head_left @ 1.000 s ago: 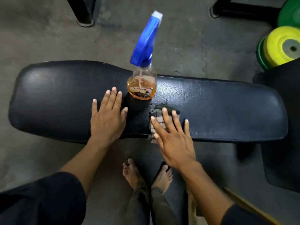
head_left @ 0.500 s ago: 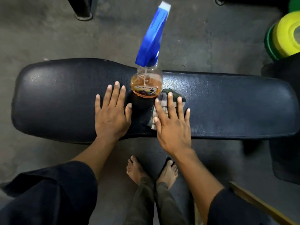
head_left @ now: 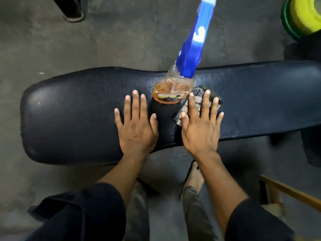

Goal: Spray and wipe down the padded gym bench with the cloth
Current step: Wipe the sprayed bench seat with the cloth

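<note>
The black padded bench (head_left: 74, 115) runs left to right across the view. A spray bottle (head_left: 175, 91) with orange liquid and a tall blue trigger head stands upright on the pad's middle. My left hand (head_left: 137, 126) lies flat on the pad, fingers apart, just left of the bottle and holding nothing. My right hand (head_left: 201, 126) lies flat on a grey checked cloth (head_left: 198, 100) with a dark edge, right of the bottle. Most of the cloth is hidden under that palm.
Grey concrete floor surrounds the bench. Yellow and green weight plates (head_left: 304, 16) sit at the top right. A black equipment foot (head_left: 73, 13) stands at the top left. My bare feet (head_left: 194, 176) are below the bench, and a wooden bar (head_left: 291, 192) is at the lower right.
The view has tipped forward and closer, so the bench sits lower in frame. My right hand slid further onto the cloth, toward the bottle. The left hand stayed flat on the pad.
</note>
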Motion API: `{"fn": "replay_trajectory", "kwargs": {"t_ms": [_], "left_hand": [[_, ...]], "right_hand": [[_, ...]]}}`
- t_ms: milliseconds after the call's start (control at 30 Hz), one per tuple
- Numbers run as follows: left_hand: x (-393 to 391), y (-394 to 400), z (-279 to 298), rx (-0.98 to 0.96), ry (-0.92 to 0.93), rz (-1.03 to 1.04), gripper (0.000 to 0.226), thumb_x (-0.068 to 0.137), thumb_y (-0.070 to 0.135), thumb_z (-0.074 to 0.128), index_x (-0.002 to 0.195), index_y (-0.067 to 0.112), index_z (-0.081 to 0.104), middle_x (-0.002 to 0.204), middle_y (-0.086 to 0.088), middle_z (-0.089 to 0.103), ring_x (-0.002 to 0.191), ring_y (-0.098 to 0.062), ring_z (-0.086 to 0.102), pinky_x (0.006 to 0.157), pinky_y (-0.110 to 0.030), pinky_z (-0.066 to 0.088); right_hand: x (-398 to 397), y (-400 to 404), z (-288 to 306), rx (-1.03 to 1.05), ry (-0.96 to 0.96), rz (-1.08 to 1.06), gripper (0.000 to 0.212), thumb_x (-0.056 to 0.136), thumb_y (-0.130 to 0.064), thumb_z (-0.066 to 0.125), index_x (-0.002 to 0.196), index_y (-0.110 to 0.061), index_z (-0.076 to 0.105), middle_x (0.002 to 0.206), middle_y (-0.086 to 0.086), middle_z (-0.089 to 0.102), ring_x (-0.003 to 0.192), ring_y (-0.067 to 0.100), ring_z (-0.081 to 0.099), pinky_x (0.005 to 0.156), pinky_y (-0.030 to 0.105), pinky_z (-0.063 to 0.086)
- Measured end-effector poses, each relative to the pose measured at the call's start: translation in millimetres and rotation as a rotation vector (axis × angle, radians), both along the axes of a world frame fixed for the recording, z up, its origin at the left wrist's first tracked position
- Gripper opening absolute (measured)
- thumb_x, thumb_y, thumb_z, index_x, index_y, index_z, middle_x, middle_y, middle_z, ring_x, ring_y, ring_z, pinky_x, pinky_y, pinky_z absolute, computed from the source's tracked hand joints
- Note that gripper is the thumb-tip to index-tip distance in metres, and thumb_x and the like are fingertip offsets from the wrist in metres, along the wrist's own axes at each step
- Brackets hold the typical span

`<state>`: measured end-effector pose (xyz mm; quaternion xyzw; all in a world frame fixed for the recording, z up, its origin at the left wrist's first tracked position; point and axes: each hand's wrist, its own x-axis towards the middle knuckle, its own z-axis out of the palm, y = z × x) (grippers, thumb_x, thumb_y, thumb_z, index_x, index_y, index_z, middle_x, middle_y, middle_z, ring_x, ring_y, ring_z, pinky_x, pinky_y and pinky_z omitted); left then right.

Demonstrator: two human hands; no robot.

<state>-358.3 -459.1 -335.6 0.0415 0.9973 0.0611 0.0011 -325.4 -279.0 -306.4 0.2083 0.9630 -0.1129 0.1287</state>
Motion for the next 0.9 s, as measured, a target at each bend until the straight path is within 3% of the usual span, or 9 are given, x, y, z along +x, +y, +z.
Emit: {"fn": "replay_trajectory", "kwargs": {"t_ms": [200,433,667,767,900], "left_hand": [[1,-2,3,0.035,-0.012,-0.017,0.074,0.109,0.053,0.035,0.172,0.018,0.022,0.183,-0.002,0.009,0.169,-0.024,0.012,0.133,-0.062,0.013],[1,-5,0,0.024,-0.034,-0.03,0.078,0.107,0.053,0.036,0.173,0.018,0.017,0.183,-0.001,0.004,0.169,-0.024,0.009,0.132,-0.062,0.011],[-1,-3,0,-0.002,-0.054,-0.04,0.08,0.104,0.054,0.04,0.173,0.017,0.019,0.183,0.0,0.005,0.169,-0.025,0.009,0.133,-0.063,0.013],[-1,-4,6,-0.036,-0.083,-0.05,0.08,0.105,0.054,0.038,0.173,0.017,0.017,0.184,-0.001,0.003,0.17,-0.025,0.007,0.133,-0.063,0.013],[-5,-3,13,-0.043,-0.119,-0.061,0.077,0.105,0.051,0.037,0.171,0.014,0.024,0.183,-0.006,0.011,0.169,-0.03,0.009,0.133,-0.062,0.014]], "right_hand": [[45,-62,5,-0.004,-0.04,-0.041,0.071,0.11,-0.052,0.033,0.173,-0.036,0.004,0.181,0.006,-0.012,0.167,0.038,-0.002,0.129,0.069,0.017],[22,-13,6,0.001,-0.051,-0.142,0.07,0.11,-0.049,0.04,0.172,-0.042,0.008,0.182,0.001,-0.009,0.167,0.035,-0.002,0.127,0.074,0.012],[-51,19,-3,0.0,-0.023,-0.046,0.058,0.11,-0.045,0.036,0.163,-0.023,0.037,0.18,0.013,0.007,0.166,0.042,-0.002,0.128,0.073,0.009],[-27,0,1,0.034,-0.003,-0.002,0.059,0.11,-0.046,0.035,0.166,-0.028,0.033,0.181,0.013,0.004,0.166,0.042,0.001,0.129,0.071,0.014],[17,-7,2,0.026,-0.021,0.092,0.067,0.108,-0.051,0.032,0.172,-0.039,0.013,0.182,0.005,-0.004,0.167,0.037,0.002,0.129,0.07,0.015]]}}
